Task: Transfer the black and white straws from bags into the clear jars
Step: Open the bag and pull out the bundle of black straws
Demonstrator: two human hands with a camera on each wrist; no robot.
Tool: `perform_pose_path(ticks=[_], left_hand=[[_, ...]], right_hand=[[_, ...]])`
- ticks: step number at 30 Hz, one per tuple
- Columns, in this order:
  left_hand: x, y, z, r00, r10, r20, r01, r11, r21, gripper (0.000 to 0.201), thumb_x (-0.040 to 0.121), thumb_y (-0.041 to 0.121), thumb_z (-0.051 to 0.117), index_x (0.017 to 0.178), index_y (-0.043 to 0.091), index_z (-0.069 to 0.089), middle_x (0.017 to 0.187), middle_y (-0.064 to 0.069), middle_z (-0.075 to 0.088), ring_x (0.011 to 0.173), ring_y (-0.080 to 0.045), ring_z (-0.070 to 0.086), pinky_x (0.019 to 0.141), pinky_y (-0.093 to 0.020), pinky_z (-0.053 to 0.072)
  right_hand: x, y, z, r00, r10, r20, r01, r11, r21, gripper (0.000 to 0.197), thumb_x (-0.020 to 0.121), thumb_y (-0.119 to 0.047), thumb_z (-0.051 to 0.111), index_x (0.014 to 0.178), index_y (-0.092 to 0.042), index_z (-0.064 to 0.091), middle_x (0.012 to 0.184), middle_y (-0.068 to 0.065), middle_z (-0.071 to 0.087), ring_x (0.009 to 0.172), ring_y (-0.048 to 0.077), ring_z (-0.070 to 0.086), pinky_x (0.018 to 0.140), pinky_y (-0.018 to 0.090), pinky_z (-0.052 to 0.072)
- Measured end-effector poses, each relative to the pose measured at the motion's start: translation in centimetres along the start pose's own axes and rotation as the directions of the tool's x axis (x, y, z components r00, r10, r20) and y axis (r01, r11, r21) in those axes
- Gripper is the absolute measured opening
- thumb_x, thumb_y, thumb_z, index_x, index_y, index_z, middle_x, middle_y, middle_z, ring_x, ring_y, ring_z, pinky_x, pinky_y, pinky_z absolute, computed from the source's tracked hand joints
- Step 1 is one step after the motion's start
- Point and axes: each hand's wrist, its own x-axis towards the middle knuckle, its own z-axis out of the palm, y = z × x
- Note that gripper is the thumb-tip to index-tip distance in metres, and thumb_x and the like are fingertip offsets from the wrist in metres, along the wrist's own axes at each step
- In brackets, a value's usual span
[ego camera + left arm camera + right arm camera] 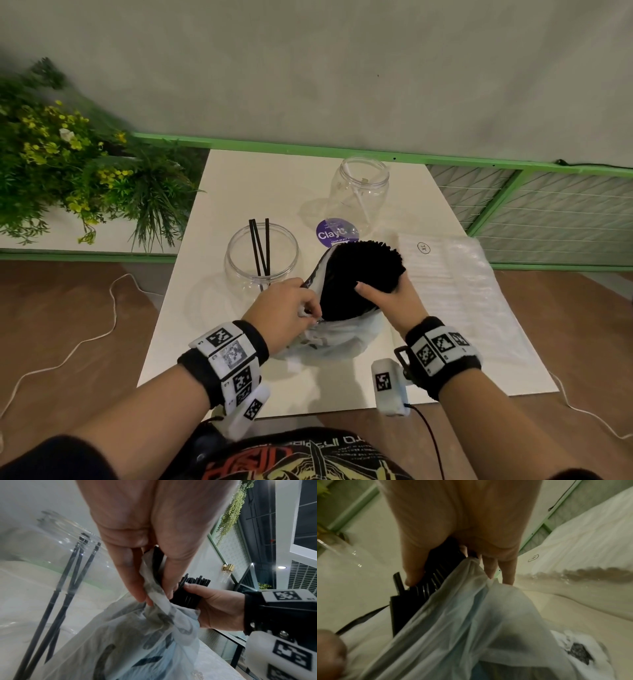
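A thick bundle of black straws (359,274) (418,591) sticks out of a thin white plastic bag (337,337) (137,642) at the table's middle. My right hand (394,298) (458,566) grips the bundle, thumb on top. My left hand (291,308) (149,586) pinches the bag's rim beside the straws. The near clear jar (262,257) (42,568) on the left holds three black straws (260,246). The far clear jar (361,192) holds a white straw. A flat pack of white straws (445,274) lies to the right.
The white table (239,178) stands against a green rail (308,145) with plants (68,161) at the left. A purple round sticker (335,233) lies between the jars. A white cord (68,356) trails over the brown floor.
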Motion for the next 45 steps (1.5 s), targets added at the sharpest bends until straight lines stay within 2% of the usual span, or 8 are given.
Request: perform_pose_path(ticks=[8, 15, 21, 24, 27, 31, 38, 45], left_hand=[[-0.1, 1.3, 0.6, 0.977, -0.057, -0.205, 0.013, 0.977, -0.211, 0.017, 0.076, 0.007, 0.076, 0.077, 0.022, 0.068, 0.076, 0.014, 0.044, 0.073, 0.005, 0.046, 0.066, -0.005, 0.032], [0.1, 1.8, 2.6, 0.974, -0.190, -0.126, 0.162, 0.966, -0.202, 0.016, 0.079, 0.009, 0.073, 0.080, 0.024, 0.065, 0.081, 0.010, 0.046, 0.076, -0.016, 0.054, 0.067, -0.012, 0.037], [0.0, 1.9, 3.0, 0.973, -0.181, -0.145, 0.148, 0.965, -0.215, 0.015, 0.078, 0.006, 0.073, 0.083, 0.019, 0.068, 0.082, 0.009, 0.049, 0.078, -0.019, 0.056, 0.066, -0.010, 0.039], [-0.1, 2.0, 3.2, 0.974, -0.172, -0.146, 0.138, 0.967, -0.216, 0.020, 0.077, 0.007, 0.074, 0.082, 0.025, 0.066, 0.085, 0.004, 0.053, 0.080, -0.019, 0.056, 0.072, -0.019, 0.043], [-0.1, 2.1, 3.3, 0.974, -0.171, -0.152, 0.130, 0.960, -0.247, 0.028, 0.076, 0.007, 0.075, 0.080, 0.032, 0.064, 0.087, 0.003, 0.055, 0.081, -0.015, 0.056, 0.073, -0.016, 0.043], [0.0, 2.5, 3.5, 0.971, -0.176, -0.164, 0.118, 0.942, -0.314, 0.028, 0.074, 0.006, 0.076, 0.082, 0.031, 0.066, 0.091, 0.002, 0.058, 0.086, -0.009, 0.057, 0.075, -0.011, 0.041], [0.0, 2.4, 3.5, 0.970, -0.191, -0.151, 0.113, 0.903, -0.415, 0.032, 0.076, 0.004, 0.073, 0.087, 0.032, 0.061, 0.101, 0.008, 0.064, 0.098, -0.005, 0.058, 0.089, -0.020, 0.044], [-0.3, 3.4, 4.6, 0.945, -0.280, -0.170, 0.188, 0.888, -0.420, 0.023, 0.077, 0.031, 0.076, 0.082, 0.021, 0.056, 0.080, 0.003, 0.062, 0.069, -0.011, 0.060, 0.067, -0.026, 0.053]], right_hand=[[0.2, -3.1, -2.3, 0.972, -0.220, 0.085, 0.224, 0.974, -0.044, 0.037, 0.075, -0.020, 0.080, 0.108, -0.012, 0.066, 0.099, -0.005, 0.072, 0.094, 0.002, 0.066, 0.081, 0.015, 0.052], [1.1, -0.2, -3.1, 0.977, -0.018, 0.212, 0.032, 0.997, -0.063, 0.029, 0.088, -0.031, 0.064, 0.116, -0.025, 0.059, 0.112, -0.011, 0.065, 0.113, 0.010, 0.059, 0.100, 0.028, 0.046], [-0.6, -0.1, -4.1, 0.975, -0.216, 0.054, 0.220, 0.971, -0.092, 0.044, 0.082, -0.059, 0.060, 0.118, -0.037, 0.046, 0.127, -0.011, 0.045, 0.120, 0.007, 0.046, 0.098, 0.022, 0.039], [-2.3, 0.3, -4.6, 0.827, -0.554, -0.095, 0.478, 0.782, -0.400, 0.048, 0.079, -0.049, 0.061, 0.120, -0.026, 0.047, 0.122, -0.005, 0.040, 0.115, 0.012, 0.040, 0.101, 0.022, 0.032], [-3.5, 0.8, -3.8, 0.619, -0.772, 0.145, 0.703, 0.462, -0.541, 0.036, 0.080, -0.038, 0.065, 0.109, -0.018, 0.055, 0.112, 0.005, 0.051, 0.105, 0.019, 0.044, 0.094, 0.025, 0.033], [-3.4, 2.2, -1.8, 0.574, -0.586, 0.572, 0.771, 0.151, -0.619, 0.060, 0.066, -0.050, 0.074, 0.114, -0.022, 0.052, 0.110, -0.004, 0.057, 0.102, 0.021, 0.045, 0.084, 0.031, 0.031], [-1.8, 2.8, -0.9, 0.614, -0.610, 0.502, 0.686, 0.097, -0.721, 0.032, 0.057, -0.020, 0.075, 0.080, -0.021, 0.053, 0.075, -0.007, 0.054, 0.078, 0.019, 0.044, 0.073, 0.032, 0.028], [-1.5, 3.3, -1.0, 0.531, -0.699, 0.480, 0.762, 0.146, -0.630, 0.009, 0.073, -0.012, 0.044, 0.074, -0.021, 0.042, 0.061, -0.004, 0.050, 0.054, 0.019, 0.049, 0.066, 0.030, 0.027]])
